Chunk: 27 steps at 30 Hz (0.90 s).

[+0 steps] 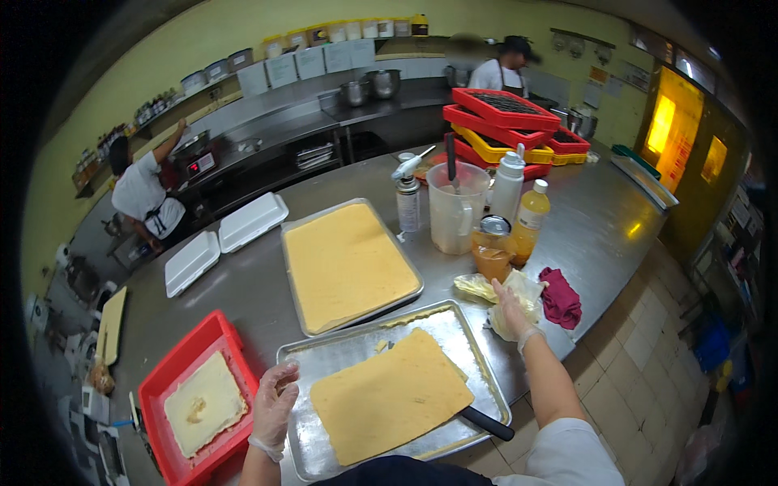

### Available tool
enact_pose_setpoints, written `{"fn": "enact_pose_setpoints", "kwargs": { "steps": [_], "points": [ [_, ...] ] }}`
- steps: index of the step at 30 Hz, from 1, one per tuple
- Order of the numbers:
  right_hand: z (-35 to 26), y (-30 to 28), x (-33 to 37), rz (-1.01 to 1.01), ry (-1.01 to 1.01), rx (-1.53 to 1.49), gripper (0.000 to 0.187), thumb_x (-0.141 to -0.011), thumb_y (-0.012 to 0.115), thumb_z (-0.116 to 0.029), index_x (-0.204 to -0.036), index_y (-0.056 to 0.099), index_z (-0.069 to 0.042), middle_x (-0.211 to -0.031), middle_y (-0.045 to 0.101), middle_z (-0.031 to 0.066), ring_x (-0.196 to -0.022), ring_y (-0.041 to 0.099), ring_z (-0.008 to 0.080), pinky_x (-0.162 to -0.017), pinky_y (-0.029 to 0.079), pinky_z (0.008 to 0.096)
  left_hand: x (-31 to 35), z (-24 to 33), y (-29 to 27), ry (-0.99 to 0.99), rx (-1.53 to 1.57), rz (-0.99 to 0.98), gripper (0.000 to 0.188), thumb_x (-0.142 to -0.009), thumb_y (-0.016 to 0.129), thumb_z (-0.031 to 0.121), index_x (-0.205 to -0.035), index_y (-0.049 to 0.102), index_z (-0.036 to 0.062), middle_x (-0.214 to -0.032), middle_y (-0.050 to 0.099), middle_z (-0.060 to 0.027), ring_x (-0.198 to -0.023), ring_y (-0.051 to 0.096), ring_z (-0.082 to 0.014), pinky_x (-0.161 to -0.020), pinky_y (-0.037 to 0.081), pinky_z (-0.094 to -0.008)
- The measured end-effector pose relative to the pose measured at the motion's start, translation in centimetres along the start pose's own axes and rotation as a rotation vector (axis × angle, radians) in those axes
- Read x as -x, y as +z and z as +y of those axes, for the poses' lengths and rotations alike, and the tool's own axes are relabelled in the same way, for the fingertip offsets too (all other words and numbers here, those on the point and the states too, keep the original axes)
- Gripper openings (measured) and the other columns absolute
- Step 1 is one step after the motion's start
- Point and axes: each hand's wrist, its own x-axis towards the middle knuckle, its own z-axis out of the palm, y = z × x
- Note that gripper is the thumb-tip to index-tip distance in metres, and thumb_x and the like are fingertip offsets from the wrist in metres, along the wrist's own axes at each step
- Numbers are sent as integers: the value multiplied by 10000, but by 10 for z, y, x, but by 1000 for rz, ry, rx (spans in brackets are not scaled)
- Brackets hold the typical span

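Note:
My left hand [277,402], in a clear plastic glove, hovers beside the left rim of a metal baking tray [304,364]. Its fingers are loosely bent and apart, with nothing in them. On that tray lies a flat golden sponge cake sheet [393,397]; the black handle of a knife or spatula [486,423] sticks out from under its right corner. My right hand [512,312], also gloved, reaches out to crumpled pale plastic wrapping [528,293] on the table. Its fingers look stretched out against the wrapping, next to a dark red cloth [561,298].
Beyond lies a second tray with a cake sheet [348,263]. A red crate [154,397] holds pale cake at left, near white foam boxes [253,222]. A jug [454,215], blowtorch [408,194], bottles [531,223] and stacked crates [502,109] stand at back right. Two people work farther off.

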Motion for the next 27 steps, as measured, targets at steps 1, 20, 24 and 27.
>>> {"fn": "enact_pose_setpoints", "kwargs": {
  "steps": [1,20,24,27],
  "points": [
    [7,7,0,-40,-82,411,504,-987,350,-286,-1449,285,-96,-1488,302,182,-1363,252,430,-1133,163,488,3,0,-4,-4,4,5,378,-867,627,132,-1217,524,34,-1204,542,-75,-1105,501,-188,-995,369,-334],
    [-144,48,40,72,-378,-288,661,-858,615,-399,-1391,383,-84,-1310,481,122,-1164,474,241,-988,368,355,113,-15,-241,147,-147,454,318,-908,603,185,-1198,550,65,-1120,558,-58,-1018,531,-143,-901,441,-292],
    [-213,70,78,37,-622,-400,748,-843,612,-462,-1428,330,-92,-1366,447,149,-1209,454,269,-1024,346,382,161,-28,-379,107,-534,928,346,-835,682,211,-1122,566,57,-1028,575,-78,-922,571,-180,-834,466,-306],
    [-295,118,124,-56,-770,-497,814,-831,610,-509,-1456,291,-98,-1408,422,169,-1243,439,290,-1050,329,402,191,-43,-475,-297,-1014,1131,559,-738,752,309,-1182,514,67,-1046,611,-121,-946,598,-288,-824,480,-398]
  ]
}}
